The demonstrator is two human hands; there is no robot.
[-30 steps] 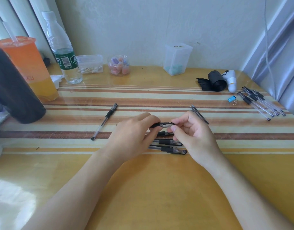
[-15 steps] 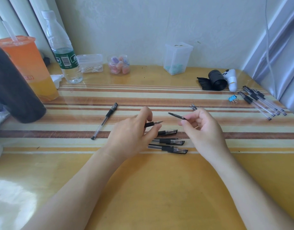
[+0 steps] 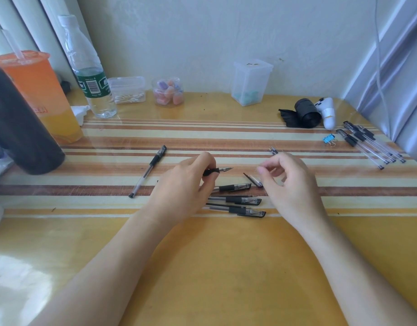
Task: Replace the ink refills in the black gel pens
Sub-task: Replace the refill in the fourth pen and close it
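Black cap (image 3: 253,180) now lies beside the slack, emptied right hand (image 3: 290,184); left hand (image 3: 184,187) grips uncapped pen (image 3: 218,171).

A glossy, smooth finish is being shown by the table (image 3: 202,267), with window light being reflected off it, and a woven-looking striped cloth (image 3: 226,142) is being seen under its clear top. Clear plastic barrels and matt black grips are being displayed by the gel pens (image 3: 235,200). A thin, shiny metal tip is being presented by the uncapped pen (image 3: 218,170) being pinched in the left hand (image 3: 184,184). A rough, matt texture is being shown by the wall (image 3: 202,38).
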